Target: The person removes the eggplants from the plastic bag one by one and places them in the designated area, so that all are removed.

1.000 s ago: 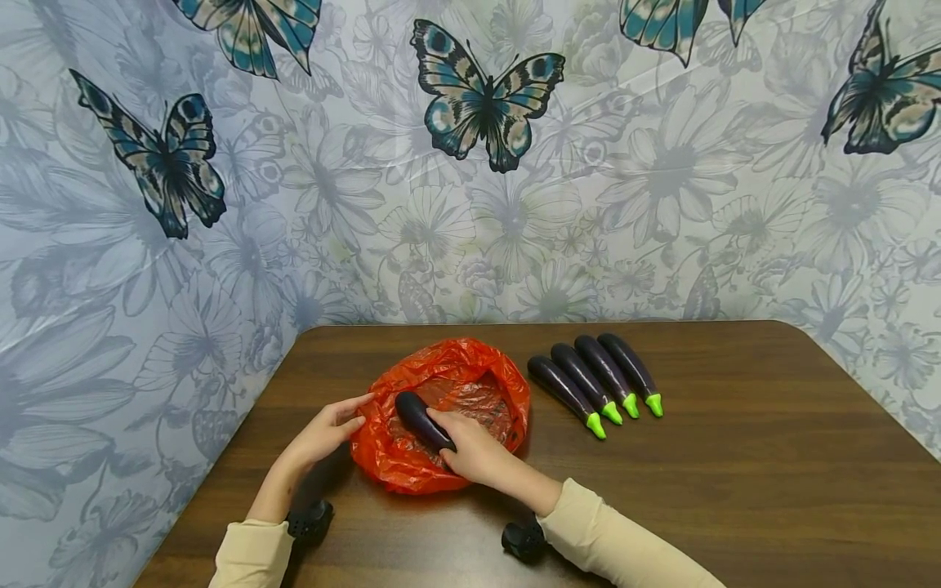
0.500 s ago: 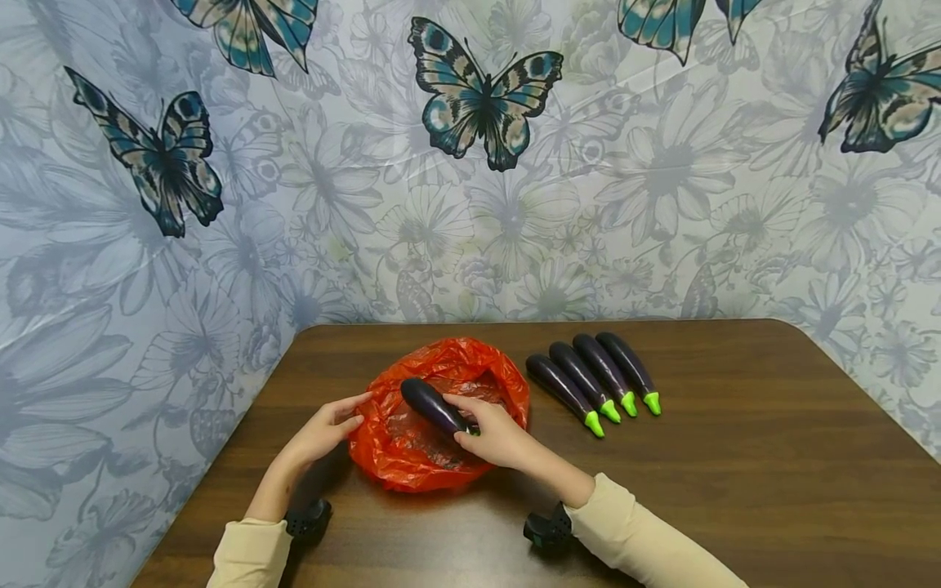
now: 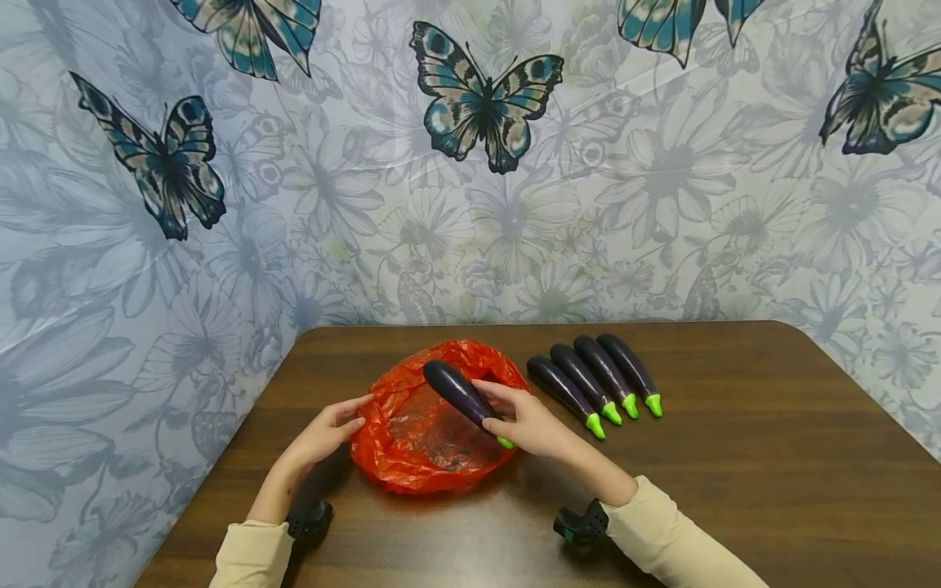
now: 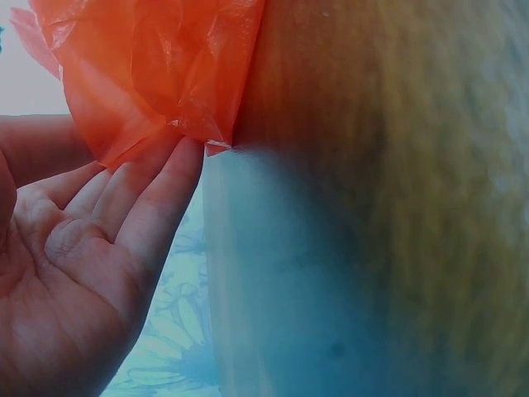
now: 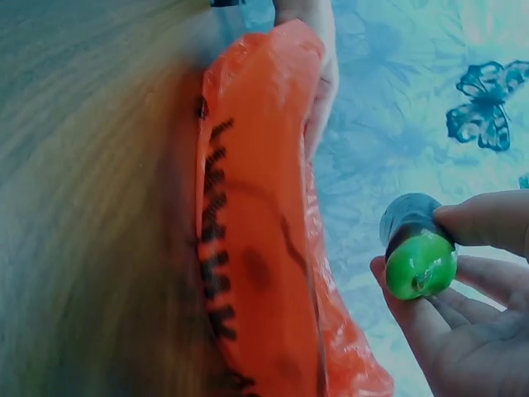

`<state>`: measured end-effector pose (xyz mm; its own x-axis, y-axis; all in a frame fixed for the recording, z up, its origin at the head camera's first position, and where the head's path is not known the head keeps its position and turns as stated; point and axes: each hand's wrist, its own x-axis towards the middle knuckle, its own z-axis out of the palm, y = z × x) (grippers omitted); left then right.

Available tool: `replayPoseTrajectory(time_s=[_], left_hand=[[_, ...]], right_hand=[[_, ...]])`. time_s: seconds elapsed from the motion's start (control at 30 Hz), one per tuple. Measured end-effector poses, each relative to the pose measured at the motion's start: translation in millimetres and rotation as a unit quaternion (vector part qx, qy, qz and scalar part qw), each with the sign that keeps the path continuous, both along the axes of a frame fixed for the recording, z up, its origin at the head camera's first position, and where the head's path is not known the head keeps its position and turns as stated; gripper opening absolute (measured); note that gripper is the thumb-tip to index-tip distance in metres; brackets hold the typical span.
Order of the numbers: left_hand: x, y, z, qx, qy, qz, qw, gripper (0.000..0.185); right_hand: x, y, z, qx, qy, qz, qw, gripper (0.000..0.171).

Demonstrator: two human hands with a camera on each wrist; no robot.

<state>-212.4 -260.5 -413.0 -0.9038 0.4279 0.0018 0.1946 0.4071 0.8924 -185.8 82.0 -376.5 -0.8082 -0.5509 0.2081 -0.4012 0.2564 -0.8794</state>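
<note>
Right hand [image 3: 531,425] pinches 1 eggplant [image 3: 459,391] near its green stem end, thumb and fingers curled round it, body angled up over the far-right rim of the orange bag [image 3: 412,461]. Left hand [image 3: 323,433] has straight fingers touching the bag's left edge, holding nothing.

Risks:
- Grip sits at the stem end, so the long body is cantilevered; it could pivot or slip out and drop back into the bag.
- Bag film is thin and only touched on 1 side; if the eggplant snags the rim, the bag could drag or collapse.
- Row of 4 eggplants [image 3: 595,377] lies just right of the bag; a careless set-down could knock them rolling.

Surface: dark wood table [image 3: 772,457], rounded corners. Backdrop: pale floral sheeting with teal butterflies [image 3: 481,94].
</note>
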Motion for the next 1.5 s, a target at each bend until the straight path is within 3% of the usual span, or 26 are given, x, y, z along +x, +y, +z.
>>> replayPoseTrajectory(time_s=[0.43, 0.6, 0.93, 1.07, 1.3, 1.5], left_hand=[[-5.1, -1, 1.6, -0.004, 0.013, -0.003, 0.9999, 0.045], [-7.4, -2, 0.9, -0.004, 0.012, -0.002, 0.9999, 0.045], [-8.7, -3, -1.0, -0.006, 0.007, 0.000, 1.0000, 0.044], [-10.0, -3, -1.7, -0.003, 0.002, -0.002, 1.0000, 0.045], [-11.3, -4, -0.8, -0.004, -0.003, 0.000, 1.0000, 0.045], [-10.5, -4, -0.4, -0.005, -0.008, 0.002, 1.0000, 0.045]], right_hand=[[-8.4, 38, 6.1, -0.074, -0.079, -0.001, 0.994, 0.056], [-11.0, 55, 7.7, -0.090, -0.089, -0.013, 0.992, 0.056], [-14.4, 94, 13.1, -0.095, -0.071, -0.062, 0.991, 0.057], [-14.2, 112, 13.7, -0.074, -0.045, -0.085, 0.993, 0.057], [-11.2, 147, 11.9, -0.065, -0.031, -0.112, 0.991, 0.057], [-8.0, 178, 7.6, -0.038, -0.029, -0.159, 0.986, 0.059]])
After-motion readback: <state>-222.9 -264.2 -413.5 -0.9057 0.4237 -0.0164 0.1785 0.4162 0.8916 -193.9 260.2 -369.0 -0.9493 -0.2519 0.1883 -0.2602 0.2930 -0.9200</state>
